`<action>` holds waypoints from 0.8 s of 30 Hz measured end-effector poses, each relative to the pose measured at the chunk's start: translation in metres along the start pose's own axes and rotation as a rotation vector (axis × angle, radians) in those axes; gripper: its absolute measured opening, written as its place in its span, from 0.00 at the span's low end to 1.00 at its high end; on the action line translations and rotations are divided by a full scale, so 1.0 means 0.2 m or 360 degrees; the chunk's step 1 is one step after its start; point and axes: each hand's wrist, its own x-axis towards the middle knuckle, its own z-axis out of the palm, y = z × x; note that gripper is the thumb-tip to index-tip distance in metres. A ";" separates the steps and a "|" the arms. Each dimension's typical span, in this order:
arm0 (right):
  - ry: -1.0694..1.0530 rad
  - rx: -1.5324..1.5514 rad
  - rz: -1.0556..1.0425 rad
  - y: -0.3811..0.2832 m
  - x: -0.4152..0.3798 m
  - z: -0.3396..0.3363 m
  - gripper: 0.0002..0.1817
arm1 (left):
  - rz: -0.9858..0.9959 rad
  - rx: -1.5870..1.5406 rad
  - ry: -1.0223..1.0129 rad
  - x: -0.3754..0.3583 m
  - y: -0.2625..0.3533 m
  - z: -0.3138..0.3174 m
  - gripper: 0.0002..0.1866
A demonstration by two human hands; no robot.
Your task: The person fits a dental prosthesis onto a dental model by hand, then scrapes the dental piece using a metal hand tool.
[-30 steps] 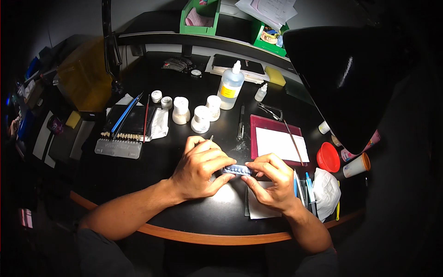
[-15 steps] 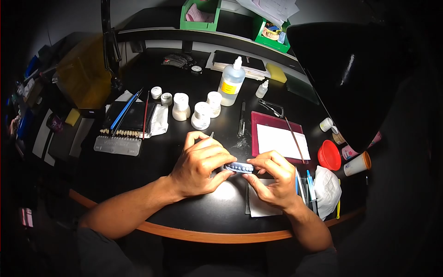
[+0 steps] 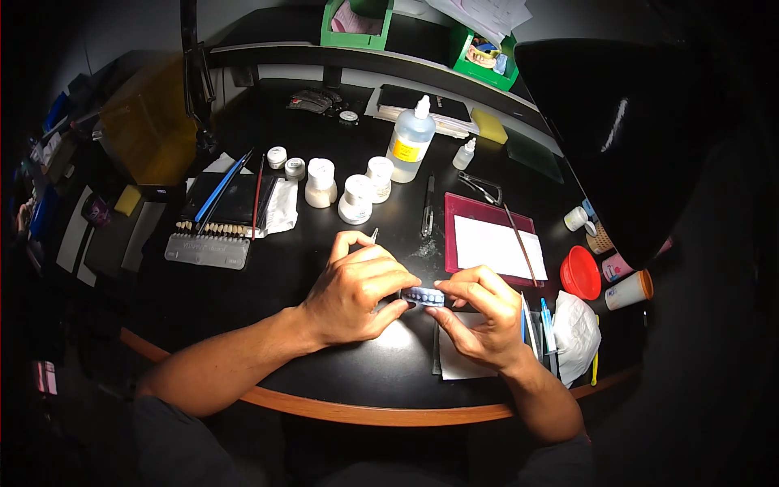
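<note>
Both hands meet over the black table (image 3: 243, 325), just in front of the person; the left hand (image 3: 357, 294) and right hand (image 3: 480, 318) hold between them a small blue-grey piece (image 3: 423, 296) w/ a row of small bumps on top, maybe a dental model, too small to tell more. Left hand is curled closed, fingers wrapped, thumb and fingertips pinching the left end of the piece; a thin metal tool (image 3: 372, 235) sticks up from behind this hand, its lower part hidden, so I cannot tell how it is gripped. Right hand is closed on the right end of the piece, thumb below and index above; the piece sits above the table surface, near a white paper (image 3: 458, 365) that lies under the right wrist.

Behind the hands: a dark red tray (image 3: 454, 215) w/ a white sheet on it, a thin brush (image 3: 519, 247) lying across its right side; a red bowl (image 3: 580, 274) to the right of it, then an orange-capped cup (image 3: 628, 290). Further back, white jars (image 3: 355, 200) stand in a group beside a clear bottle (image 3: 409, 142) w/ yellow label. At left a tooth shade guide (image 3: 209, 243) lies in front of a black pad w/ blue brushes (image 3: 221, 188); a white tissue (image 3: 573, 334) is just right of the right hand.
</note>
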 end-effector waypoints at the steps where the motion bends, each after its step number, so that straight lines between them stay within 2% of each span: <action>1: 0.0000 0.0004 -0.0001 0.00 0.00 0.00 0.17 | 0.0001 0.0002 -0.0007 0.00 0.00 0.00 0.16; 14: -0.0047 -0.0054 0.0073 0.01 0.01 0.00 0.17 | 0.0055 0.0016 0.0084 0.01 0.01 0.00 0.17; 24: -0.0102 -0.0063 0.0130 0.03 -0.01 0.01 0.18 | 0.0097 0.0020 0.0197 0.02 0.02 -0.02 0.25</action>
